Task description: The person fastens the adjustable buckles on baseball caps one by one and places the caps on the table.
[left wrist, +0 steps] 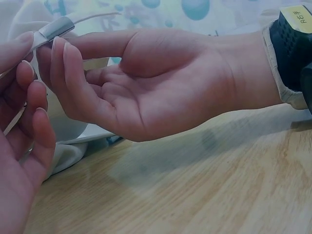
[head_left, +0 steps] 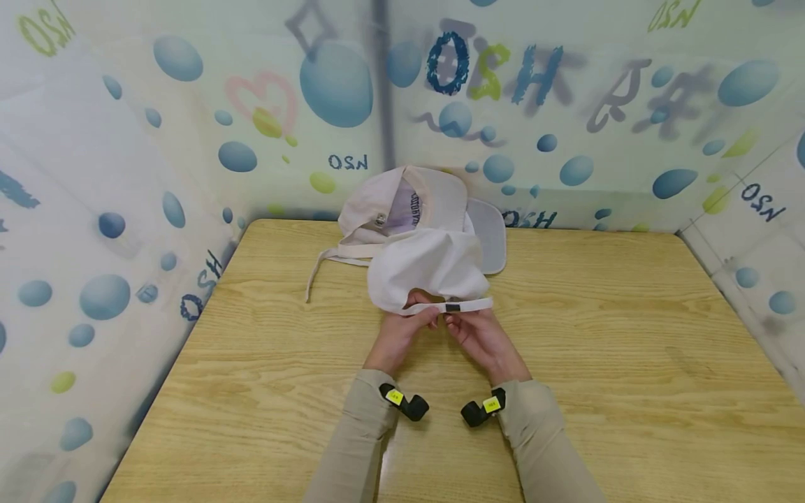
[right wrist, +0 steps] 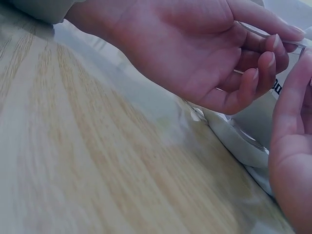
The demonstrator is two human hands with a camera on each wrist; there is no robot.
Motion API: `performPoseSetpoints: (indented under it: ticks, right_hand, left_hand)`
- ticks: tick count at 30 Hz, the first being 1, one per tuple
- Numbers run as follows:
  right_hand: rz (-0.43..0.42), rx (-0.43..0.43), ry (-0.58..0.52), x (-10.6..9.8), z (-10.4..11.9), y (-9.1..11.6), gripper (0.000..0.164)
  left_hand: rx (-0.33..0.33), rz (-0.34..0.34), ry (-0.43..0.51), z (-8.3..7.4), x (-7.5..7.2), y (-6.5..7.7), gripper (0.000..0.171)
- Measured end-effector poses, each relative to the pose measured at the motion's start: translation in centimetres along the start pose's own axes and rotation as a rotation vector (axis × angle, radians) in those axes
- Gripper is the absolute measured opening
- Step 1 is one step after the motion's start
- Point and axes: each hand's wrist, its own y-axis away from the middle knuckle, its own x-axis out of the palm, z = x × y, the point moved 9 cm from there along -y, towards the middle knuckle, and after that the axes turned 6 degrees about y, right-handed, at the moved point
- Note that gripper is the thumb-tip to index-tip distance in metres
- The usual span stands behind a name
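A white baseball cap (head_left: 430,265) is held with its back opening and adjustable strap (head_left: 474,304) facing the person. The left hand (head_left: 402,335) pinches the strap between thumb and fingers on its left part. Close beside it, the right hand (head_left: 481,339) pinches the strap near a small dark buckle (head_left: 453,307). That buckle looks metallic and shiny in the left wrist view, where the fingertips of both hands nearly meet at it. Directly behind lies a pale pinkish cap (head_left: 371,202) on its side, its inside and some dark lettering showing.
A light grey brim (head_left: 490,237) sticks out right of the caps. The pinkish cap's loose strap (head_left: 314,272) trails left over the wooden table (head_left: 251,391). Behind the table's back edge hangs a patterned cloth wall (head_left: 503,140), with more on both sides.
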Motion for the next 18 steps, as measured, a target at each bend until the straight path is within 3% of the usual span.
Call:
performPoseSetpoints:
  ticks: [8,18]
  right_hand:
    - [0.028,-0.027,-0.011,0.25,0.25,-0.01,0.023]
    - [0.061,-0.074,-0.137,0.16,0.88,0.04,0.029]
  left_hand:
    - [-0.004,0.016,-0.024,0.14,0.13,0.07,0.018]
    - [0.001,0.012,-0.048,0.25,0.05,0.18,0.019]
